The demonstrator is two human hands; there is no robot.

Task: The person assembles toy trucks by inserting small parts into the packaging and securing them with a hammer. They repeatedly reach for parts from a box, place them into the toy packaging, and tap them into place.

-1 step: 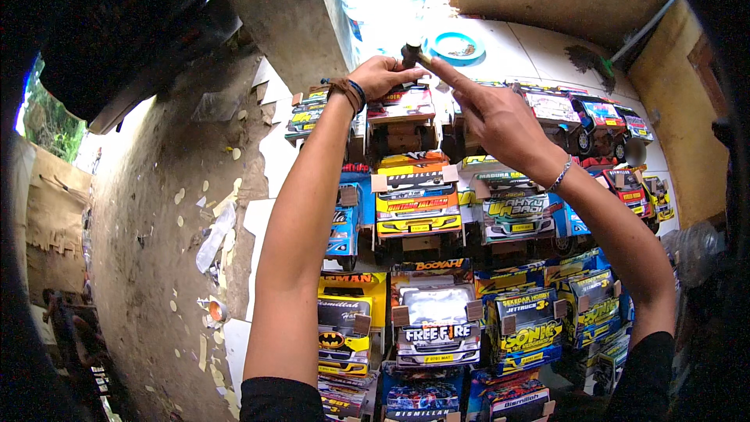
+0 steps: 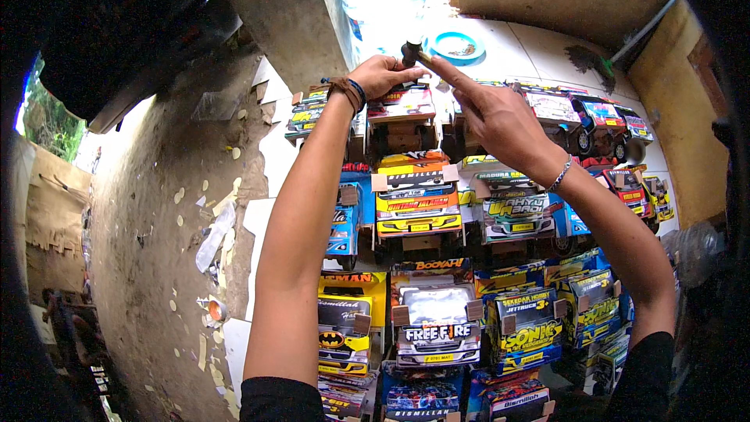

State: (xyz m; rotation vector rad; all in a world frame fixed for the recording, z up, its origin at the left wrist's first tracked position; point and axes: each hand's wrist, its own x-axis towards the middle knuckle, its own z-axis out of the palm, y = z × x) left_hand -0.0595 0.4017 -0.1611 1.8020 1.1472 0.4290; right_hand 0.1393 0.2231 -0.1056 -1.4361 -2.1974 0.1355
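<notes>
Black-headed, the hammer (image 2: 411, 54) is staying just left of the blue dish (image 2: 457, 48), my right hand (image 2: 500, 119) gripping its handle. Nearer me and left of that dish, my left hand (image 2: 381, 78) is curling over the red toy truck (image 2: 401, 108); I cannot tell whether it is pinching anything. From my end nothing is visibly shifting, so work is apparently holding at this truck.

One hammer (image 2: 409, 53), one plate (image 2: 480, 53), twelve-plus toy trucks (image 2: 437, 336)

One head-worn fisheye view, near, downward and forward over the toy trucks (image 2: 418, 207)
</notes>
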